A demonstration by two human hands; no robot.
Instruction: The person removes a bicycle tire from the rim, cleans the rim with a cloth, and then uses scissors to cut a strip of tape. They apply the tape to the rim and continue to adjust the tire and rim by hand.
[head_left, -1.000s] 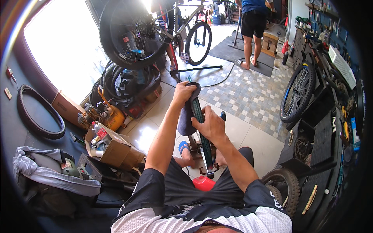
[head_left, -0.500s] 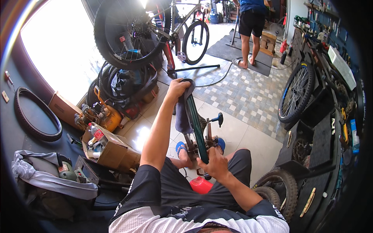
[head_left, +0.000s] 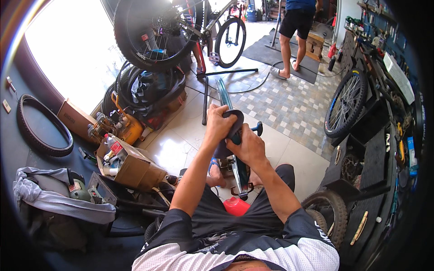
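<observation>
As I watch remotely through the head camera, the bicycle wheel (head_left: 241, 174) stands edge-on at centre, its rim running from 12 to between 5 and 6 o'clock, ending between the legs. Left hand (head_left: 219, 124): clenched on a dark flexible band (head_left: 236, 128) that bends over the rim. Right hand (head_left: 250, 145), toward 4 o'clock of the left: closed over the rim, thumb across it; whether it pinches the band too, I cannot tell. Dark knob (head_left: 259, 128) just beside it, at 2 o'clock.

Progress, my judgement: wheel is up and within reach, that much done. Band covers only the middle stretch; far and near lengths show without it and look bare of a tyre. Likely partway. How much remains is unclear; the hands hide the contact.
</observation>
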